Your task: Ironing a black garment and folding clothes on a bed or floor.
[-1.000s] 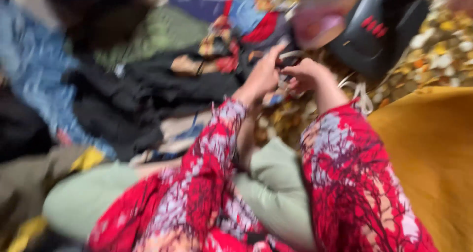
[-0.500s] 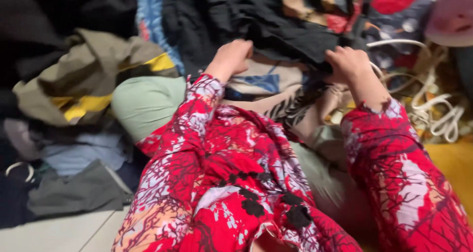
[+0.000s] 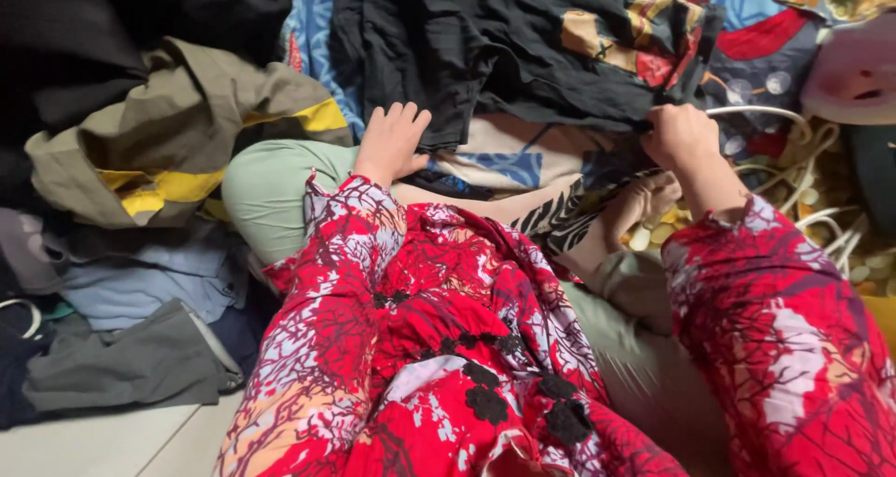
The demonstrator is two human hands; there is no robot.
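Note:
I sit among piles of clothes, my arms in red patterned sleeves. My left hand [image 3: 390,141] lies flat with its fingers spread on the edge of a black garment [image 3: 504,48] with orange and red patches, spread in front of me. My right hand [image 3: 679,134] is closed on the right edge of that same black garment. Under it lies a beige cloth with a blue panel [image 3: 504,164] and a zebra-striped piece [image 3: 560,217]. My knee in pale green trousers [image 3: 271,188] is at the left.
An olive and yellow jacket [image 3: 177,141] is heaped at the left, with grey and light blue clothes [image 3: 140,281] below it. A white cord [image 3: 812,188] coils at the right beside a pink object [image 3: 854,71]. Pale floor [image 3: 93,444] shows at bottom left.
The view swung left and down from a blurred scene with a dark appliance. My hands moved apart onto the black garment; my left hand opened flat and my right gripped its edge.

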